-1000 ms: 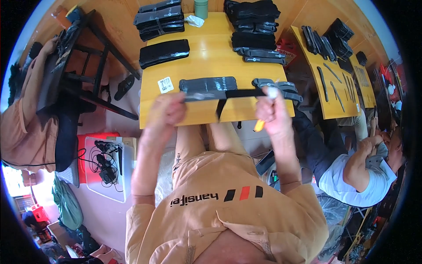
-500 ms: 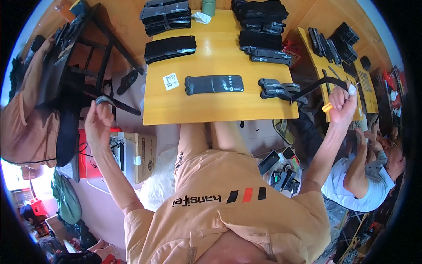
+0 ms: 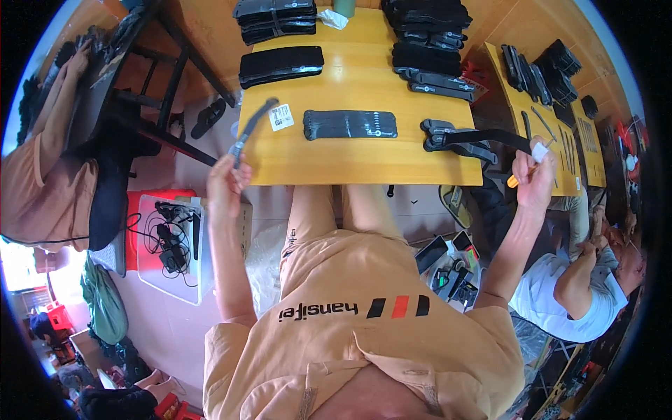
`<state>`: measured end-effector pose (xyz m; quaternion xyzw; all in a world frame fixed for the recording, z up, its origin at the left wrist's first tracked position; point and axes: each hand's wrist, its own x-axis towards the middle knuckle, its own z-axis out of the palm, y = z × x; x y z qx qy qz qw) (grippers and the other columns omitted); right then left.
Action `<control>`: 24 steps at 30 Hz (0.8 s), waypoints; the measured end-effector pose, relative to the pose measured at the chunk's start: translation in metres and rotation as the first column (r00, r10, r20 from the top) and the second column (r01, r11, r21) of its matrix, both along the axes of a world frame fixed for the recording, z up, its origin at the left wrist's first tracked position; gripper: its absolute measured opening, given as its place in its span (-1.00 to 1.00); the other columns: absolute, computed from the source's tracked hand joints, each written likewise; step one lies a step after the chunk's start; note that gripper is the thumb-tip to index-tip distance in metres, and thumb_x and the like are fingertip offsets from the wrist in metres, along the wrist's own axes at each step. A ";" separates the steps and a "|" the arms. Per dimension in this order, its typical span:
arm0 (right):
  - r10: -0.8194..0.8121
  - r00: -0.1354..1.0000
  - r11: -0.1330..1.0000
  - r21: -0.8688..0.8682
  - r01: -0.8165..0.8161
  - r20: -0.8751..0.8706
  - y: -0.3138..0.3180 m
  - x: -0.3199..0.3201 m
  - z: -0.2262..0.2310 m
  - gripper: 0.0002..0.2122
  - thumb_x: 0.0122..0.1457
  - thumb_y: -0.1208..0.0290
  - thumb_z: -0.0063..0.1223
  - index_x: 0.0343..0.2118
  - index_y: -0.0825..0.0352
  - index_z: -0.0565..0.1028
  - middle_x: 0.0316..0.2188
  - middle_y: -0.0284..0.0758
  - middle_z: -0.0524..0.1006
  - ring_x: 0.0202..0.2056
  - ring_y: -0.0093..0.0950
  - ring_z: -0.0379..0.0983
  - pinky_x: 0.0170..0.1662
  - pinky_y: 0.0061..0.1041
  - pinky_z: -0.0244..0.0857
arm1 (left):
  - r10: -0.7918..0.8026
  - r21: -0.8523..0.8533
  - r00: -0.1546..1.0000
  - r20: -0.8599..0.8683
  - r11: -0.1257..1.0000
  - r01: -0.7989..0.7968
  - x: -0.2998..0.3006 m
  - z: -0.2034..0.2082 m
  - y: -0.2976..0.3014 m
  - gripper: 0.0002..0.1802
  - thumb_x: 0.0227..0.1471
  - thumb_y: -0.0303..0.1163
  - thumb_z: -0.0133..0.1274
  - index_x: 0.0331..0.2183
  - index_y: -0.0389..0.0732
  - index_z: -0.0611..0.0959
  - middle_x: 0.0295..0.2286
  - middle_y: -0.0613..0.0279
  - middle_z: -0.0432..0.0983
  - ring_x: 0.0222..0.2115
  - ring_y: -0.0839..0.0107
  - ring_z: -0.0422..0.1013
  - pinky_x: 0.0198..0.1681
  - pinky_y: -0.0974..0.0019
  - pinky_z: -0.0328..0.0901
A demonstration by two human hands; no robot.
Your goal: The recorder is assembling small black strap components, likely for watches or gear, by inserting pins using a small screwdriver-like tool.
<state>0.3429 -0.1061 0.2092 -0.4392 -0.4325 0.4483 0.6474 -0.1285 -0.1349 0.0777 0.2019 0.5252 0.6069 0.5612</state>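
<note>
My left hand (image 3: 227, 185) is closed on the lower end of a dark grey strap (image 3: 253, 128), whose free end reaches over the table's left edge beside a white printed label (image 3: 281, 117). Closed too, my right hand (image 3: 535, 178) grips a tool with an orange handle (image 3: 514, 180); a thin metal tip shows past a white piece (image 3: 539, 150) at the fingers. From that hand a black strap (image 3: 498, 136) stretches left to a pile of folded straps (image 3: 441, 134) on the table's right side. A flat row of black straps (image 3: 350, 124) lies mid-table.
On the yellow table (image 3: 357, 164), stacks of black straps (image 3: 281, 66) stand at the back left and more stacks (image 3: 427, 59) at the back right. Below left is a clear bin (image 3: 168, 241) with cables. People work at both sides; another table (image 3: 518, 98) stands right.
My left hand has swung right and in toward the table, the strap now pointing up over it. My right hand has dropped slightly and moved left, bringing its black strap lower.
</note>
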 end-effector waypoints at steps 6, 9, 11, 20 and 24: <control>-0.011 0.987 0.999 -0.040 0.017 0.160 -0.005 -0.006 -0.002 -0.85 0.06 0.41 -0.05 -0.59 0.32 0.38 -0.81 -0.47 0.24 -0.82 -0.74 0.05 -0.76 -0.76 -0.15 | -0.108 -0.275 0.729 -0.676 0.955 -0.113 0.027 -0.041 -0.010 -0.72 0.02 -0.25 -0.06 -0.35 -0.31 0.47 -0.66 0.08 0.47 -0.73 0.46 0.37 -0.67 0.43 0.25; 0.037 0.748 0.999 -0.044 -0.010 0.663 -0.014 -0.019 0.007 -0.88 0.04 0.52 -0.03 -0.41 0.41 0.53 -0.68 -0.40 0.41 -0.72 -0.78 0.16 -0.67 -0.78 -0.01 | -0.010 -0.069 0.185 -0.983 0.947 -0.314 0.029 -0.042 -0.016 -0.71 0.01 -0.23 -0.03 -0.35 -0.28 0.47 -0.72 0.06 0.43 -0.79 0.43 0.33 -0.71 0.35 0.21; 0.022 0.682 0.999 0.015 -0.048 0.731 -0.016 -0.032 0.010 -0.83 0.00 0.63 -0.03 -0.31 0.43 0.53 -0.60 -0.38 0.45 -0.64 -0.75 0.25 -0.60 -0.76 0.09 | 0.083 0.141 -0.188 -0.979 0.937 -0.321 0.034 -0.038 -0.017 -0.72 0.00 -0.24 -0.01 -0.33 -0.28 0.46 -0.76 0.09 0.40 -0.80 0.44 0.30 -0.71 0.32 0.19; 0.333 0.671 0.873 0.052 -0.485 0.663 -0.022 -0.100 -0.017 -0.82 -0.12 0.61 0.11 -0.36 0.39 0.55 -0.60 -0.38 0.42 -0.64 -0.63 0.18 -0.59 -0.68 0.02 | -0.553 0.117 0.811 -0.192 0.807 0.578 0.132 0.026 -0.026 -0.56 0.02 -0.13 -0.03 -0.20 -0.30 0.47 -0.64 0.26 0.42 -0.65 0.57 0.32 -0.58 0.53 0.19; 0.449 0.715 0.845 0.004 -0.534 0.536 -0.026 -0.113 -0.065 -0.82 -0.08 0.61 0.08 -0.34 0.40 0.53 -0.58 -0.38 0.43 -0.58 -0.62 0.25 -0.51 -0.66 0.12 | -0.382 0.221 0.812 0.441 0.923 0.314 0.157 0.022 -0.025 -0.66 0.08 -0.22 -0.10 -0.25 -0.30 0.50 -0.56 0.24 0.46 -0.61 0.53 0.37 -0.57 0.53 0.23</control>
